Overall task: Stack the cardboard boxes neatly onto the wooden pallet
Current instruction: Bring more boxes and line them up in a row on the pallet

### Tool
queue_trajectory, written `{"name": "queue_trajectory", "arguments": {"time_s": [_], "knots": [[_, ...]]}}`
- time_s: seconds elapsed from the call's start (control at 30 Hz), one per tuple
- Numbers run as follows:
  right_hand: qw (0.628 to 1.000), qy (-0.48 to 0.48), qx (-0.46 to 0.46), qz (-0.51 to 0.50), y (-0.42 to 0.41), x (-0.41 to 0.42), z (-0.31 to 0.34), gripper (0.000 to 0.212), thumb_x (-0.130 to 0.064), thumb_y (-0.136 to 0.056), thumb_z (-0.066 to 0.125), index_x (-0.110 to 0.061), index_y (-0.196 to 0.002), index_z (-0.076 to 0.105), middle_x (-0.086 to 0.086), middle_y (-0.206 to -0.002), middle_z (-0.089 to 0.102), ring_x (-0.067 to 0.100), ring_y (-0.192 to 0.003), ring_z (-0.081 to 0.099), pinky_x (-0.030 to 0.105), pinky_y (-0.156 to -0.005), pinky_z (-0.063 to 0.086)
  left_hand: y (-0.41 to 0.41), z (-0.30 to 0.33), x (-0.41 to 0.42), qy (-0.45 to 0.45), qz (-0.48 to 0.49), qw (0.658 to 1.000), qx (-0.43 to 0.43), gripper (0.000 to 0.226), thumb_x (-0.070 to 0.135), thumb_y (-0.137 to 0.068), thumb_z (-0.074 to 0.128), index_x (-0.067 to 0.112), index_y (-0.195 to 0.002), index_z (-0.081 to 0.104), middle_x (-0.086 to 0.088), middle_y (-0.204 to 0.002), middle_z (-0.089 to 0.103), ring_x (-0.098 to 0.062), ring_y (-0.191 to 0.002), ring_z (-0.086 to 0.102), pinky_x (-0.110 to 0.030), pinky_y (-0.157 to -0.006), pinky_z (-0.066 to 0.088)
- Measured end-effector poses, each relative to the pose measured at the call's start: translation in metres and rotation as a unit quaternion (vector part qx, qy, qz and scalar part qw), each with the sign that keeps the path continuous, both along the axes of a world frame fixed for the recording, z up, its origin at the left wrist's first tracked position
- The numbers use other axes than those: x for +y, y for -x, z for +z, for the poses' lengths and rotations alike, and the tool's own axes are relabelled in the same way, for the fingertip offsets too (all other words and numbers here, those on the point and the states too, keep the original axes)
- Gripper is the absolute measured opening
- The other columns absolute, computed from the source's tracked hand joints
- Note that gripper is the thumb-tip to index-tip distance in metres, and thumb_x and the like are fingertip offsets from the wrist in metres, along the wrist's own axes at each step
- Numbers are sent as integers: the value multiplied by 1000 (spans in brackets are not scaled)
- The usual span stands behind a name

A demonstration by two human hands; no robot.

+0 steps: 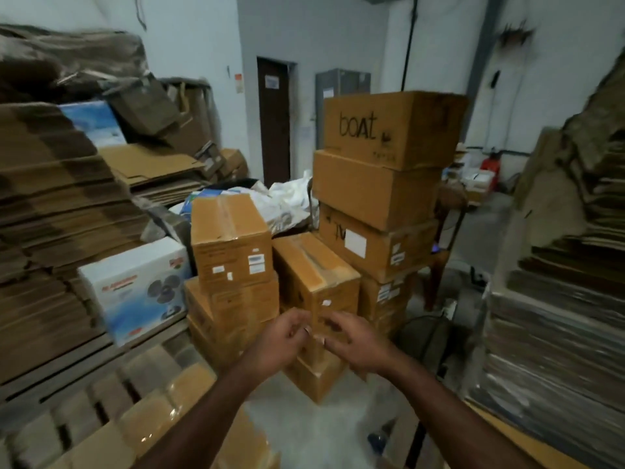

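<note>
The taped brown cardboard boxes (314, 282) stand stacked on the floor by the wooden pallet (84, 374) at lower left, slatted with two boxes already on its near edge, while the left hand (282, 336) and right hand (351, 343), loosely curled and holding nothing, reach together toward them, probably to lift one.

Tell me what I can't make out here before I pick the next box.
Head view only:
- Labels on the taped box: too small and blurred to read.
- Wooden pallet: partly covered by boxes, cut off at the left edge.
- Box behind the hands: lower front hidden by left hand and right hand.
- Tall stack's base: hidden by nearer boxes.
</note>
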State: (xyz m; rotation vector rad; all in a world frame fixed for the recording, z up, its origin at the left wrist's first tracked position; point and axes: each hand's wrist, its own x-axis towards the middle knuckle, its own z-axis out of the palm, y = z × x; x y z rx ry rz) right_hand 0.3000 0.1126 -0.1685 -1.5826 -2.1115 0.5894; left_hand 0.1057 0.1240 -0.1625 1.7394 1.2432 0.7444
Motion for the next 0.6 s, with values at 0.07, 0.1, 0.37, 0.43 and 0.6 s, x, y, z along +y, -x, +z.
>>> {"name": "queue_trajectory", "arguments": {"time_s": [0.07,0.1,0.37,0.43,0.6], "knots": [[999,-35,-7,-26,-22,34,21,52,-37,-96,60,-22,-144,48,-5,-140,53,12,-126,51,26,-101,44,-20,19,38,-12,-16,1000,-23,18,21,-101,56,33,-113,63,15,-108,69,3,-98,65,-23,-85,54],[998,-51,-12,-33,-32,51,31,54,-36,-96,61,-21,-145,46,-5,-141,52,12,-127,50,23,-99,42,-30,28,58,-25,-29,999,-22,20,23,-102,55,31,-119,61,14,-113,67,3,-101,64,-20,-84,52],[981,-122,-12,-150,-134,174,100,58,-38,-95,61,-24,-148,40,-5,-142,49,11,-124,50,30,-98,47,-130,93,212,-79,-94,992,-25,34,30,-104,51,22,-136,52,10,-121,62,-5,-110,59,-25,-93,50],[975,-128,-5,-180,-158,195,110,58,-39,-95,61,-26,-148,40,-5,-143,48,11,-125,49,31,-99,47,-154,107,235,-74,-98,992,-37,33,29,-104,51,20,-135,52,6,-122,62,-9,-112,59,-27,-92,50],[972,-112,2,-208,-201,239,123,55,-38,-96,60,-29,-146,40,-5,-144,46,14,-129,47,36,-102,47,-197,123,278,-74,-115,990,-15,31,32,-104,50,24,-133,54,9,-117,62,-8,-110,59,-21,-79,46]]}}
